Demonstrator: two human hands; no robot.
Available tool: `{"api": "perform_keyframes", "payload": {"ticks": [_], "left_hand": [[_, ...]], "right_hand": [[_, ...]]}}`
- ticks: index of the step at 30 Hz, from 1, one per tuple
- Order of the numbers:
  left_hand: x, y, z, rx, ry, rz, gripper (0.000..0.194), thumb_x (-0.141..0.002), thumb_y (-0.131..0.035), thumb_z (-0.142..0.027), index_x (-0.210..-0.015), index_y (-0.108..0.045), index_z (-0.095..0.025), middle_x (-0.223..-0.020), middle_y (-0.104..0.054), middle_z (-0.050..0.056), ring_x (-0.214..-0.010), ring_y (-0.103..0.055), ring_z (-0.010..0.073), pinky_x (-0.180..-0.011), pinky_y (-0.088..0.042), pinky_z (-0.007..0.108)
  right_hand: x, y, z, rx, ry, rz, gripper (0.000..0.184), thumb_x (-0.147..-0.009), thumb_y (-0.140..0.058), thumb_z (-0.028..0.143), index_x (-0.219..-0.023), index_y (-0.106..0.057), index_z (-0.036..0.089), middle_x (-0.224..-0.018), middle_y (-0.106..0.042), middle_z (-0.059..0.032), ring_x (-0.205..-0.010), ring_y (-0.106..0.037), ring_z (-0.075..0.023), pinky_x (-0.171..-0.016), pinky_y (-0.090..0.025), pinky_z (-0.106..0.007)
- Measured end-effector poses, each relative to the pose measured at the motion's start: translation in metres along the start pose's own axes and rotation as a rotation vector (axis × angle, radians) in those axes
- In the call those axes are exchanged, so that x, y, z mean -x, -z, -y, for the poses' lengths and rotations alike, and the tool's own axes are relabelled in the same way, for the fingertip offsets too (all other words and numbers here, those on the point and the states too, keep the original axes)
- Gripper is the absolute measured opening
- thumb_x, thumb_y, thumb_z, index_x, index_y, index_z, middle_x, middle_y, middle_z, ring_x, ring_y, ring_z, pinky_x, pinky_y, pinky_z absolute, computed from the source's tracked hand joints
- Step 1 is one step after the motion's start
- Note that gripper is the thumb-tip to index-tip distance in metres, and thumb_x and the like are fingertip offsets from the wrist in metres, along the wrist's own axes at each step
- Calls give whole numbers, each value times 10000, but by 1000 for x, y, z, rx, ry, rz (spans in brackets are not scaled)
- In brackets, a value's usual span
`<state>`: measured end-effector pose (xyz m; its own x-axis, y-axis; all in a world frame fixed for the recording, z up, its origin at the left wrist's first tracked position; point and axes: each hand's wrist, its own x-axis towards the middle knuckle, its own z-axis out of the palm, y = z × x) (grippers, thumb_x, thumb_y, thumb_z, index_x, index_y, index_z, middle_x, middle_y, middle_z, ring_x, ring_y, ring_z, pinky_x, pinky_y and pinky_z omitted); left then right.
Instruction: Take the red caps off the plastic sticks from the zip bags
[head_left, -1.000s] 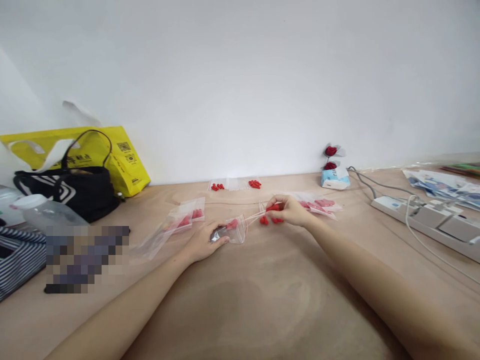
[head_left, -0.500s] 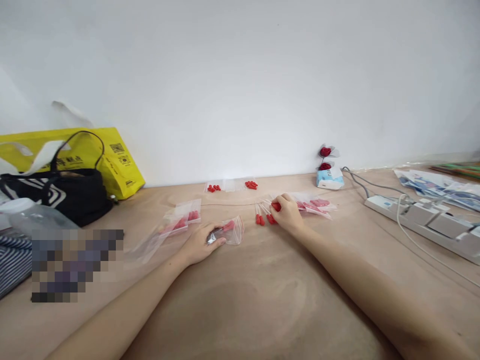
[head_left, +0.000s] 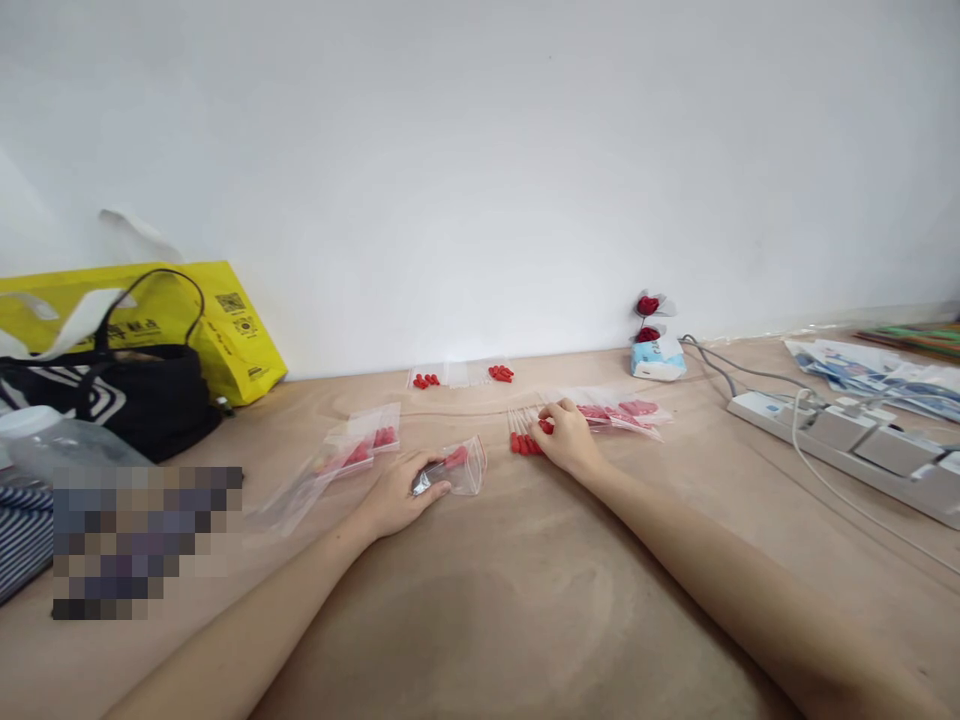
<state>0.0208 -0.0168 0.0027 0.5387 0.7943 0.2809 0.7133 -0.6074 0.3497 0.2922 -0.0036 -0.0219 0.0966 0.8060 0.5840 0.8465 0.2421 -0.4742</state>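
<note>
My left hand (head_left: 403, 491) lies on the table, fingers closed around the near end of a clear zip bag (head_left: 471, 470). Inside that bag are a red piece (head_left: 456, 457) and something dark and shiny, partly hidden by my fingers. Right of it, my right hand (head_left: 568, 437) pinches a red-headed stick, mostly covered by the fingers. Beside those fingertips, several thin pale sticks with red heads (head_left: 523, 443) lie side by side, heads toward me. Flat clear bags with red pieces (head_left: 634, 410) rest just beyond my right hand.
More clear bags with red pieces (head_left: 364, 447) lie at left; another pair of red clusters (head_left: 501, 373) sits by the wall. A black bag (head_left: 161, 395) and yellow bag (head_left: 247, 345) stand left. At right are a tissue pack (head_left: 658, 361), power strip (head_left: 772, 415) and cables.
My right hand has shifted slightly left and down, bringing a red head down beside the row of sticks. My left hand stays on the zip bag; the view has shifted slightly.
</note>
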Motion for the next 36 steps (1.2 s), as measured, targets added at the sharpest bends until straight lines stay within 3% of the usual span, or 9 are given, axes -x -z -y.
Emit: {"api": "perform_keyframes", "payload": {"ticks": [6, 12, 16, 20, 25, 29, 36], "left_hand": [[0, 1, -2, -4, 5, -8, 338, -752, -500, -406, -1018, -540, -202, -1039, -610, 55, -958, -558, 211, -832, -434, 343], [0, 0, 0, -16, 12, 10, 356, -760, -492, -409, -1041, -532, -195, -1072, -597, 59, -983, -543, 216, -852, -421, 351], [0, 1, -1, -17, 18, 8, 363, -761, -486, -416, -1051, -536, -203, -1091, -595, 56, -1009, -536, 224, -869, -416, 361], [0, 1, -2, -18, 16, 31, 406, -771, -475, -409, -1120, -516, -204, -1160, -567, 60, -1071, -506, 226, -915, -392, 376], [1, 1, -7, 22, -21, 41, 408, -778, -472, -407, -1127, -526, -203, -1168, -568, 58, -1077, -509, 219, -928, -391, 367], [3, -1, -17, 112, -49, 60, 357, -822, -413, -377, -1108, -544, -210, -1130, -595, 41, -1031, -542, 191, -892, -420, 328], [5, -6, -21, 147, -49, 89, 369, -810, -451, -353, -1132, -530, -191, -1142, -589, 47, -1035, -541, 189, -904, -409, 323]], "right_hand": [[1, -1, 0, 4, -4, 11, 124, -690, -548, 279, -745, -554, 169, -782, -466, -37, -712, -508, -149, -673, -419, -274], [2, 3, 1, 63, -36, 30, 294, -684, -576, 445, -775, -569, 166, -820, -484, -55, -721, -518, -161, -623, -410, -270], [4, 8, 6, 133, -84, 25, 284, -725, -530, 459, -796, -579, 188, -844, -517, -61, -778, -521, -185, -608, -391, -270], [5, 10, 15, 58, 79, 49, 185, -770, -501, 344, -781, -597, 185, -810, -555, -57, -784, -516, -175, -679, -382, -278], [14, 6, 37, -119, 321, 290, 164, -771, -537, 311, -792, -652, 197, -697, -582, -26, -699, -509, -145, -686, -356, -270], [22, 2, 50, -118, 346, 395, 167, -768, -551, 330, -829, -674, 234, -718, -596, -18, -729, -505, -147, -705, -331, -275], [27, 1, 53, 36, 315, 428, 228, -749, -563, 404, -911, -653, 271, -776, -582, -31, -834, -488, -191, -755, -284, -324]]}}
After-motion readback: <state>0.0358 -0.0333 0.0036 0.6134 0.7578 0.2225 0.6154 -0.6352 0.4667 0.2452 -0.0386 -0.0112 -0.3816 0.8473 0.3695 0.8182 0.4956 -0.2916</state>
